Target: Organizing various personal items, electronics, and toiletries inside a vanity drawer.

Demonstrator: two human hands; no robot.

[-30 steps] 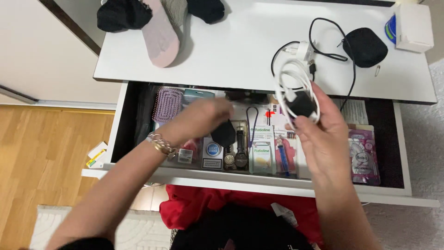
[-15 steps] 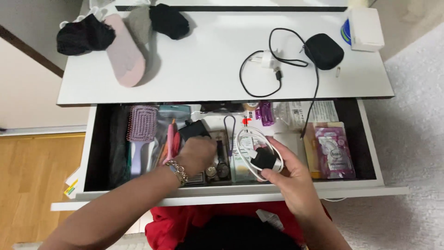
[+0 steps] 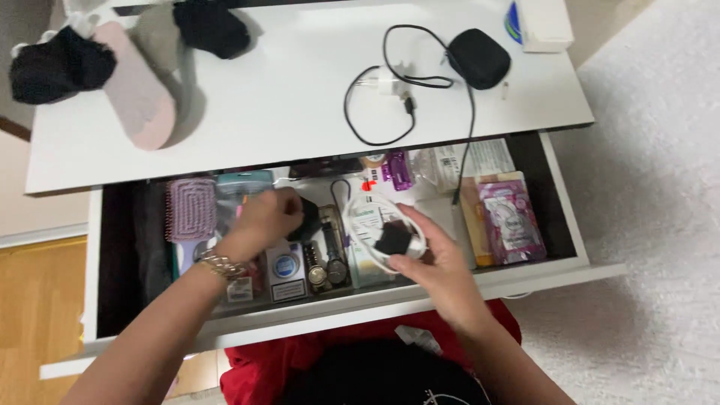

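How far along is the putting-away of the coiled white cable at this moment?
Done: the white cable is coiled around its black plug and down over the open drawer. In hand: the right hand grips the coil, not released; the left hand grips a black item among the clutter. Left: another charger lies on the desktop.

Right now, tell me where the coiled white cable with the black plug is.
The coiled white cable with the black plug is in the right hand, held over the middle of the open white drawer, just right of the wristwatches.

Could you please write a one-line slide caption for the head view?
Over an open drawer, right hand holds a coiled white cable; left hand grips a black item.
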